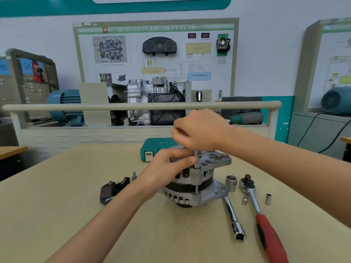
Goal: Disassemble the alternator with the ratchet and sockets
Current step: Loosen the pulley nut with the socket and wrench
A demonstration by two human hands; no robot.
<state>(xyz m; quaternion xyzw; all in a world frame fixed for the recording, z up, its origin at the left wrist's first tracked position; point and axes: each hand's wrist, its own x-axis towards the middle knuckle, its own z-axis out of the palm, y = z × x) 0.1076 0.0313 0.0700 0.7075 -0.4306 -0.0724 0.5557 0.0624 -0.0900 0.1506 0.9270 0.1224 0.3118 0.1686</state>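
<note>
Alternator stands between both hands on the table; left hand grips its housing, right hand pinches a long through-bolt above it. Likely heavy, rigid metal; best held by the housing rim

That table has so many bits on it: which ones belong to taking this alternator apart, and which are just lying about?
In the job:
alternator, steadied by the left hand
thin driver shaft, turned by the right hand
red-handled ratchet, extension bar, large socket, two small sockets

Lying about:
green tool case
black removed part
loose bolt
</note>
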